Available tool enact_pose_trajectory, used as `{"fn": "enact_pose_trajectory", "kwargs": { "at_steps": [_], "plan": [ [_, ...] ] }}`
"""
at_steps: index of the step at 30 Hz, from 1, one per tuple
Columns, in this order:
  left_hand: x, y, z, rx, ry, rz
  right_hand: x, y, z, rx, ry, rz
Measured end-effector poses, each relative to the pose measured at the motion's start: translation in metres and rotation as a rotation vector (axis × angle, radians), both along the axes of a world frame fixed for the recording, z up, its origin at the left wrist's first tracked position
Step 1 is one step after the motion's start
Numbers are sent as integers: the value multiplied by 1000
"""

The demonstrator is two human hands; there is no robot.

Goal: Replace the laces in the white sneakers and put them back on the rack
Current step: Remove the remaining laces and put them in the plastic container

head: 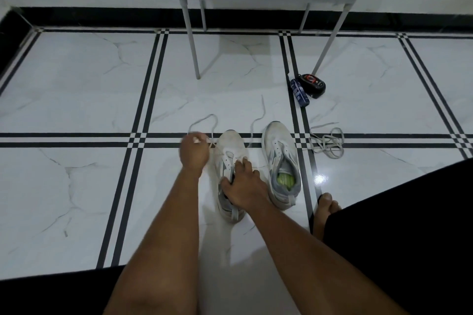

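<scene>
Lacing the left sneaker (230,161)
Left hand (193,152) pinches the lace (204,120); right hand (243,186) grips its tongue; right sneaker (280,151) unlaced.

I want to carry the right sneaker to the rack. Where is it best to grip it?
Probably the heel collar of the right sneaker: its opening faces up and is unlaced, nearest you. Come from above, fingers inside, thumb behind the heel.
</scene>
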State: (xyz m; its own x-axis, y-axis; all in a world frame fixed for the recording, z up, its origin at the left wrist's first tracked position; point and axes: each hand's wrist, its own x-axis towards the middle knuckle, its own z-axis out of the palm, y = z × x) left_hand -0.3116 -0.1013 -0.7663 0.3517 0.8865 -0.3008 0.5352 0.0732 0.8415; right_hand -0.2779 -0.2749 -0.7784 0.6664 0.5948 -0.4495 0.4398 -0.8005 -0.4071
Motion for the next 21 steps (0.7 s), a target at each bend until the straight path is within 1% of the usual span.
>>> {"fn": "enact_pose_trajectory", "kwargs": {
  "at_steps": [2, 3, 4, 5, 6, 7, 8, 9, 10, 11, 12, 13, 15, 16, 17, 18, 19, 20, 21],
  "plan": [
    [3, 29, 21, -314, -334, 501, 0, 1, 1, -12, 1, 6],
    [-2, 39, 29, -445, -444, 658, 0, 1, 0, -14, -2, 3],
    [-7, 47, 33, -508, -459, 700, -1, 1, -1, -14, -3, -1],
    [-11, 49, 35, -500, -388, 602, -2, 1, -1, -16, -2, -4],
    [-11, 47, 31, -402, -259, 407, -3, 2, -2, -17, -4, -5],
    [-12, 37, 26, -256, -90, 169, -3, 2, -2, -19, -6, -3],
    [-12, 26, 14, -124, 38, -29, -3, 3, -2, -18, -9, -2],
    [-13, 15, 1, -48, 123, -213, -3, 3, -2, -17, -11, -3],
    [-12, 1, -8, -11, 168, -345, -2, 3, -3, -15, -12, -3],
    [-13, -8, -16, 45, 222, -435, -2, 4, -2, -13, -12, -1],
    [-12, -14, -20, 109, 265, -479, -2, 3, -3, -13, -14, 1],
    [-11, -19, -24, 163, 288, -471, -3, 3, -3, -14, -15, 2],
    [-12, -24, -22, 209, 312, -415, -3, 3, -4, -18, -12, 1],
    [-13, -25, -22, 241, 314, -419, -3, 3, -5, -18, -11, 0],
    [-11, -24, -21, 261, 314, -426, -3, 2, -4, -18, -11, 0],
    [-11, -21, -21, 276, 277, -387, -2, 2, -4, -21, -10, 0],
    [-9, -18, -17, 294, 234, -297, -2, 2, -3, -25, -6, 2],
    [-6, -11, -11, 291, 165, -104, -2, 2, -3, -26, -2, 2],
    [-2, 0, -2, 232, 80, 128, -2, 2, -3, -25, -3, 3]
  ]
}}
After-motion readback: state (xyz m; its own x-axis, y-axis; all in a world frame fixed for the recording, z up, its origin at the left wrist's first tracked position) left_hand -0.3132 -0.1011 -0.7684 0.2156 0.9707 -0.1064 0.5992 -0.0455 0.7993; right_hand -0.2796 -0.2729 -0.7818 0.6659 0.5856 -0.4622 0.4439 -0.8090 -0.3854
